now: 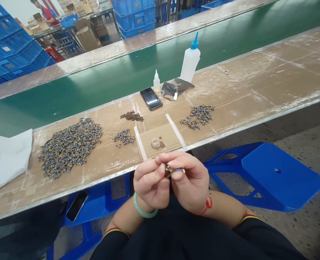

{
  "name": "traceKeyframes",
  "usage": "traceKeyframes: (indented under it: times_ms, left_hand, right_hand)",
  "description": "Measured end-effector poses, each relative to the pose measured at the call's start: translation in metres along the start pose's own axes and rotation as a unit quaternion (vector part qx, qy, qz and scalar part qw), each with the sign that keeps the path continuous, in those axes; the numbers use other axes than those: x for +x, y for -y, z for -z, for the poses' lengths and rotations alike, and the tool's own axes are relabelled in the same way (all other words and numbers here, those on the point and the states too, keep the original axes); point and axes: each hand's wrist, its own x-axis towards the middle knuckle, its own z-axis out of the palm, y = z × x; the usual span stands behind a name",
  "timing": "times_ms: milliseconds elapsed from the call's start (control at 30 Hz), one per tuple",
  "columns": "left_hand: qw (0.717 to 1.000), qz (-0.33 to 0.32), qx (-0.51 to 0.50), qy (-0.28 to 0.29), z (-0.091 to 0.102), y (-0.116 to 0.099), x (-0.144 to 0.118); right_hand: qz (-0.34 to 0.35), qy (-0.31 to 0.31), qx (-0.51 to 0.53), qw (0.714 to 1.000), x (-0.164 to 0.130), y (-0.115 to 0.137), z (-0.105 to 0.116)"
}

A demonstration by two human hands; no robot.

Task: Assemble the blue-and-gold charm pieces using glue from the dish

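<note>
Left hand (150, 182) and right hand (189, 180) meet just below the bench edge (95, 180), both pinched shut on one small blue-and-brass part (175, 169). Part lies roughly level, long axis left to right; most of it shows at the right-hand fingertips, left thumb and forefinger closing on its near end. Directly ahead on the bench: small clear cap (156, 143) between two white tape strips (139, 142). Large pile of like parts (69, 146) far left, smaller pile (198, 116) ahead right.
</note>
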Motion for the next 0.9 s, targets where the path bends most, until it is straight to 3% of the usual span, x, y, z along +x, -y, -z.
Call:
traceKeyframes:
  times_ms: [100, 333, 567, 900]
  left_hand:
    - [0.996, -0.076, -0.025, 0.032, -0.003, -0.006, 0.008]
    - [0.991, 0.014, -0.108, 0.073, -0.009, -0.015, 0.013]
    - [0.975, 0.012, -0.185, 0.120, -0.012, -0.009, 0.010]
    - [0.968, 0.052, -0.197, 0.144, -0.013, 0.005, -0.010]
  right_hand:
    - [0.030, 0.012, -0.027, 0.999, 0.000, 0.001, 0.005]
    - [0.102, -0.012, -0.049, 0.993, 0.010, 0.002, 0.006]
    - [0.170, -0.006, -0.059, 0.984, 0.016, -0.004, 0.008]
    - [0.152, -0.017, -0.059, 0.986, 0.019, -0.007, 0.006]
